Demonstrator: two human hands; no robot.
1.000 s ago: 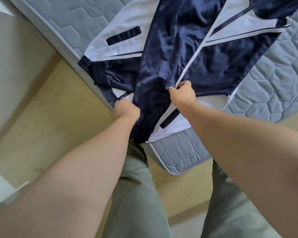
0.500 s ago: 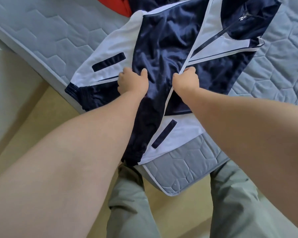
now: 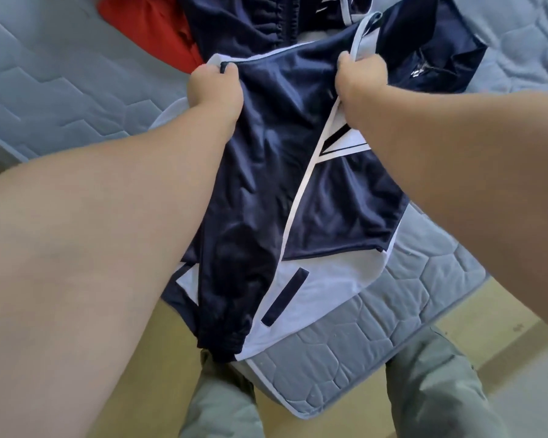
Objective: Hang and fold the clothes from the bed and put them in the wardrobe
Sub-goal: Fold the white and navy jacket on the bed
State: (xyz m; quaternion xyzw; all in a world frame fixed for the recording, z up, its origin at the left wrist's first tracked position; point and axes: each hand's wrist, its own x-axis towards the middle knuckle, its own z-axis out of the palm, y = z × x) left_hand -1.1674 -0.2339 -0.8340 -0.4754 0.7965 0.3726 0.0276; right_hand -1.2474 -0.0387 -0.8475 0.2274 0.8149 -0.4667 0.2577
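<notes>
Head view, left hand [image 3: 214, 90] and right hand [image 3: 359, 79] each in closed grip on navy jacket [image 3: 266, 159], jacket on bed [image 3: 361, 336]

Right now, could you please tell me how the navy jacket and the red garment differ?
The navy jacket has white panels; the red garment shows only red. The left hand and right hand grip the jacket; no hand touches the red garment. The jacket reaches the mattress corner; the red garment lies farther back. Both rest on it.
</notes>
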